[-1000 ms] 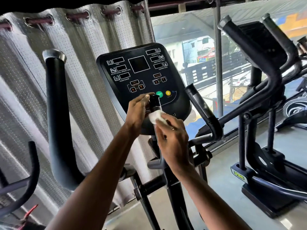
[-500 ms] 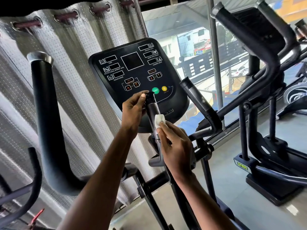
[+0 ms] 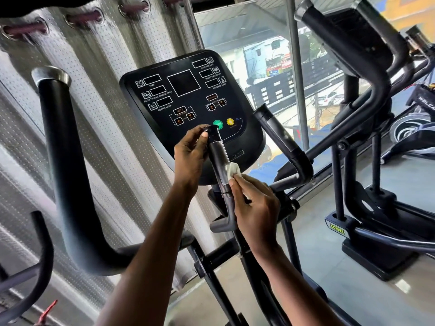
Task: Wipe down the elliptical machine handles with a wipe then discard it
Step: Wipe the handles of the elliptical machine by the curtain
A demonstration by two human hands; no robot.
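Note:
A short black inner handle [image 3: 219, 158] with a shiny sensor strip rises in front of the elliptical's console [image 3: 188, 100]. My left hand [image 3: 190, 154] grips its top end, thumb near the cap. My right hand [image 3: 255, 208] pinches a small white wipe [image 3: 233, 170] and presses it against the right side of that handle, at its lower half. The matching right inner handle [image 3: 280, 140] stands free. A tall black moving handle [image 3: 58, 161] curves up at the left.
A silver perforated curtain [image 3: 113, 55] hangs behind the machine. Glass windows lie beyond the console. A second elliptical [image 3: 367, 90] stands close on the right on the grey floor [image 3: 329, 267]. Another machine's curved bar [image 3: 40, 255] enters at the lower left.
My right hand has slid the wipe down the inner handle from near its top to its lower half. My left hand has stayed at the top end.

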